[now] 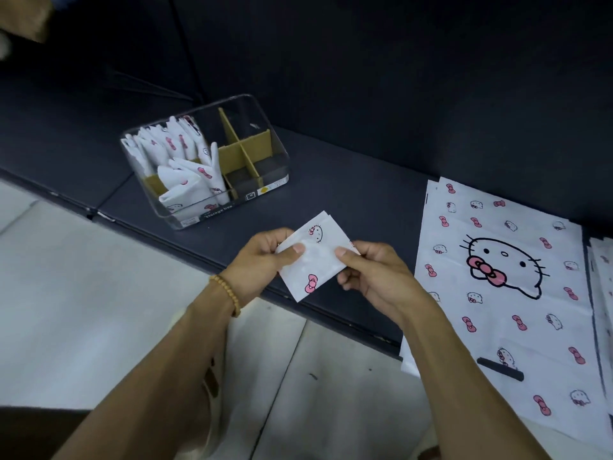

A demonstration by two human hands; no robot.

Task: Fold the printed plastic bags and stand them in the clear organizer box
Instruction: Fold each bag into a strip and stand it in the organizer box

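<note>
A folded white bag [316, 257] printed with pink bows and cat faces is held above the dark surface's front edge. My left hand [265, 260] pinches its left side, thumb on top. My right hand [371, 273] pinches its right side the same way. The clear organizer box [262, 190] stands behind and to the left, with brown cardboard dividers. Several folded bags [179, 161] stand upright in its left compartments; the right compartments hold nothing. A stack of flat printed bags [504, 277] lies to the right of my hands.
The dark padded surface [348, 180] runs diagonally, with a dark backrest behind it. More flat bags [602, 270] lie at the far right edge. Pale floor tiles [99, 293] show below the surface's front edge.
</note>
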